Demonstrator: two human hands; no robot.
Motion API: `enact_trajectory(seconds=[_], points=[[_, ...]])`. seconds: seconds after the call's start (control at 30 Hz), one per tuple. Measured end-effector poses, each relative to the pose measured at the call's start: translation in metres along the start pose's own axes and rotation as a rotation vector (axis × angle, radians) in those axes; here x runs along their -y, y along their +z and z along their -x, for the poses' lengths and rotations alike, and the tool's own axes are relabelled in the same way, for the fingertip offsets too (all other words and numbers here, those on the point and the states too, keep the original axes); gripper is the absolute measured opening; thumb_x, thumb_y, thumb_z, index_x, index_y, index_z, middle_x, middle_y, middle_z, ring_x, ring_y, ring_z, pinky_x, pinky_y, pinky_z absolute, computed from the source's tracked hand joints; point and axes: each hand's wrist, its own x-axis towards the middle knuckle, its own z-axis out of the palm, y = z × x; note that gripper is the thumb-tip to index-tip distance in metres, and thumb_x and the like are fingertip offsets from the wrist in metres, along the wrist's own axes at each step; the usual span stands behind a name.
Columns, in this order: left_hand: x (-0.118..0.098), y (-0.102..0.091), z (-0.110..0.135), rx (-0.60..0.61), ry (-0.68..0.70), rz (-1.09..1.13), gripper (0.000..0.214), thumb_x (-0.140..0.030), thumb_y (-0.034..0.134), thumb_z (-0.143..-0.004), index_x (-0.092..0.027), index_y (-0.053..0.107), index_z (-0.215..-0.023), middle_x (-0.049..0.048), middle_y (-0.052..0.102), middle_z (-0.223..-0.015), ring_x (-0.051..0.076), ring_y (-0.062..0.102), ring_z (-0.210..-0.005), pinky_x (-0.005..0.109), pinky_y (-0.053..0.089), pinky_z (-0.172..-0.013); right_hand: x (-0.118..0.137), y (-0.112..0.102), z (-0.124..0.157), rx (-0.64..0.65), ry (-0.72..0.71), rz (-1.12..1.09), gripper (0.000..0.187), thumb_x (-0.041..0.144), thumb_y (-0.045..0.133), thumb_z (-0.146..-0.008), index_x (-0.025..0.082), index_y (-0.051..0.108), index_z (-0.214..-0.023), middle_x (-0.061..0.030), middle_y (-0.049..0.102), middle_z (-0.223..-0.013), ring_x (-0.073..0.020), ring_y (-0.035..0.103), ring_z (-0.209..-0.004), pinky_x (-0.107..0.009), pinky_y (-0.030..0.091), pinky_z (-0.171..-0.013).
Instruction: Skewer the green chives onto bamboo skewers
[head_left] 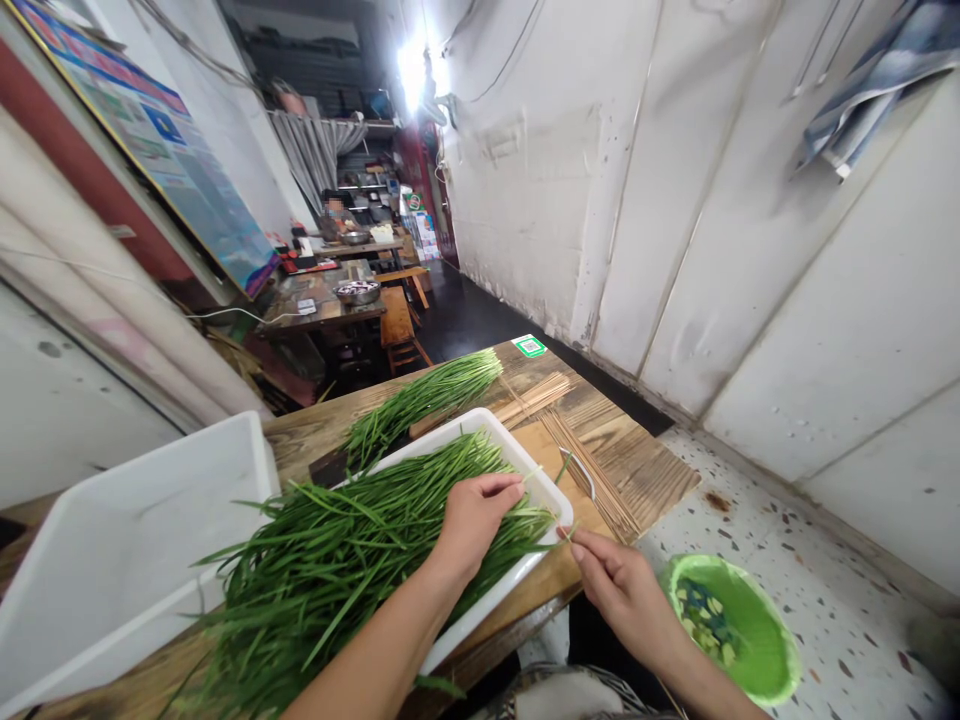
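Note:
Long green garlic chives fill a white plastic tray, their pale stem ends pointing right. Above those ends, my left hand is closed in a pinch on a chive stem. My right hand is closed too, by the tray's right corner. It pinches what looks like a thin bamboo skewer, mostly hidden by the fingers, with a thin line showing below the wrist. Several loose bamboo skewers lie on the wooden table beside a cutting board with a metal handle.
Behind the tray lies another chive bunch, near a dark knife blade. A white bin stands at the left. On the floor at right is a green basket with scraps inside. Farther back are tables, benches and a metal bowl.

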Motion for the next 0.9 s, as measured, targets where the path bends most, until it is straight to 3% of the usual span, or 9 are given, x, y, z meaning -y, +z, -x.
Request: enact_trajectory(seconds=[0.43, 0.67, 0.9], points=[[0.0003, 0.0001, 0.0010, -0.035, 0.079, -0.084, 0.021, -0.025, 0.065, -0.063, -0.015, 0.072, -0.081, 0.0061, 0.072, -0.085, 0.020, 0.065, -0.082, 0.030, 0.049, -0.081, 0.0066, -0.0022, 0.0013, 0.011, -0.012, 0.021, 0.030, 0.030, 0.041, -0.089, 0.017, 0.062, -0.105, 0.0027, 0.044, -0.052, -0.0126, 0.043, -0.052, -0.019, 0.033, -0.043], [0.0009, -0.0005, 0.0017, -0.018, 0.134, -0.159, 0.018, -0.023, 0.064, -0.065, -0.017, 0.072, -0.080, 0.0045, 0.072, -0.084, 0.018, 0.065, -0.080, 0.029, 0.049, -0.081, 0.0098, -0.0024, 0.0004, 0.026, 0.015, -0.006, 0.029, 0.032, 0.041, -0.088, 0.016, 0.063, -0.097, 0.0031, 0.041, -0.056, -0.0096, 0.033, -0.047, -0.018, 0.025, -0.039], [-0.0011, 0.0031, 0.0073, -0.055, 0.210, -0.201, 0.017, -0.022, 0.062, -0.065, -0.017, 0.072, -0.078, 0.0045, 0.072, -0.081, 0.018, 0.065, -0.077, 0.029, 0.050, -0.077, 0.0019, 0.0010, 0.0002, 0.022, 0.047, -0.087, 0.031, 0.037, 0.040, -0.088, 0.014, 0.060, -0.092, 0.0063, 0.027, -0.052, -0.0084, 0.025, -0.045, -0.020, 0.018, -0.039]])
